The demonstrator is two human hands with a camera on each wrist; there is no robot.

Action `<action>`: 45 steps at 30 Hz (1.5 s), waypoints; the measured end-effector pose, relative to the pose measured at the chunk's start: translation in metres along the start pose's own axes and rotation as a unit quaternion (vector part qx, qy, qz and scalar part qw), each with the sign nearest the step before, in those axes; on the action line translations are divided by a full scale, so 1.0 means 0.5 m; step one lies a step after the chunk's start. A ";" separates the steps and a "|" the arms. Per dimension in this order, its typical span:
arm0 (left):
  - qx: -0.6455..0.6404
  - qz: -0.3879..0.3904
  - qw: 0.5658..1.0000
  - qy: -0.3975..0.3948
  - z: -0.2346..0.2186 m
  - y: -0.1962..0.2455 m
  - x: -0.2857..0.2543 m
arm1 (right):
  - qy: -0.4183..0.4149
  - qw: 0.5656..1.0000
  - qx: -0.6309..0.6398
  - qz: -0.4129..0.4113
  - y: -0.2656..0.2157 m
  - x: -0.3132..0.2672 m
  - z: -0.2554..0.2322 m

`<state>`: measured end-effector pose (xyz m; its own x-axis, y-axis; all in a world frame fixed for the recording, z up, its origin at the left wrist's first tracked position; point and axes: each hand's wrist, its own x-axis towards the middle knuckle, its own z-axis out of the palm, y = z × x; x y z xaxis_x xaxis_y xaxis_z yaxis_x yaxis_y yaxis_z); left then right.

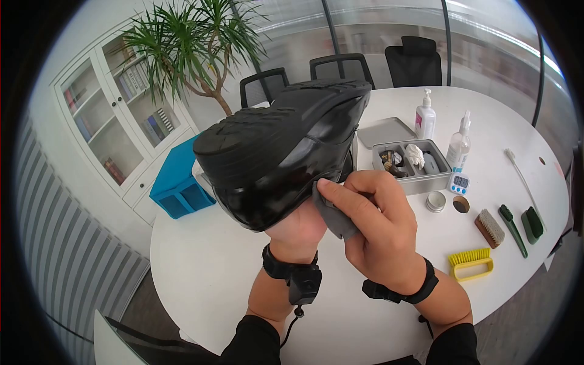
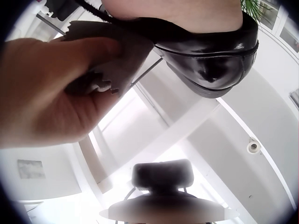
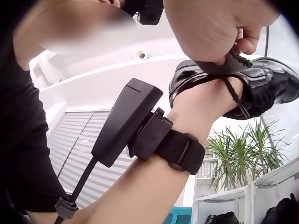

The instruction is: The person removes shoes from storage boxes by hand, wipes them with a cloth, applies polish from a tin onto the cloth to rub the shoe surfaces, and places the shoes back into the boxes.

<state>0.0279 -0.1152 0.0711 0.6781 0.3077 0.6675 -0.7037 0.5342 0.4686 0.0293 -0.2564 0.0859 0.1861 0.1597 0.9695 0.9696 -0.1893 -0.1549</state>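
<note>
A glossy black leather shoe (image 1: pixel 283 146) is held up over the table with its treaded sole facing upward. My left hand (image 1: pixel 298 226) reaches into its opening from below and bears it; the fingers are hidden inside. My right hand (image 1: pixel 383 228) pinches a dark grey cloth (image 1: pixel 333 214) between thumb and fingers, right at the shoe's collar. In the left wrist view, the cloth (image 2: pixel 133 56) shows a zigzag-cut edge beside the shoe's shiny heel (image 2: pixel 210 70). A loose lace (image 3: pixel 235 95) hangs near the left wrist in the right wrist view.
On the white table (image 1: pixel 201 267), to the right, are a metal box (image 1: pixel 420 184) of shoe-care items, a round tin (image 1: pixel 435 202), a timer (image 1: pixel 459 183), a pump bottle (image 1: pixel 425 118), a spray bottle (image 1: pixel 458 149) and several brushes, including a yellow one (image 1: pixel 471 267). A blue box (image 1: pixel 176 176) stands left.
</note>
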 end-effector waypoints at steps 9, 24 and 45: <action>-0.058 -0.063 0.996 -0.014 -0.079 -0.065 -0.004 | 0.003 1.000 0.003 -0.019 -0.011 -0.004 0.005; -0.370 -0.139 0.919 -0.017 0.011 0.022 0.019 | 0.053 0.997 -0.039 0.045 0.063 0.036 -0.060; -0.413 -0.154 0.898 0.019 0.005 0.021 0.006 | 0.012 0.999 0.007 0.041 0.028 0.010 -0.018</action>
<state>0.0221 -0.1107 0.0793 0.8315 0.0642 0.5518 -0.0957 0.9950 0.0284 0.0422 -0.2667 0.0903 0.2615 0.1209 0.9576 0.9534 -0.1872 -0.2368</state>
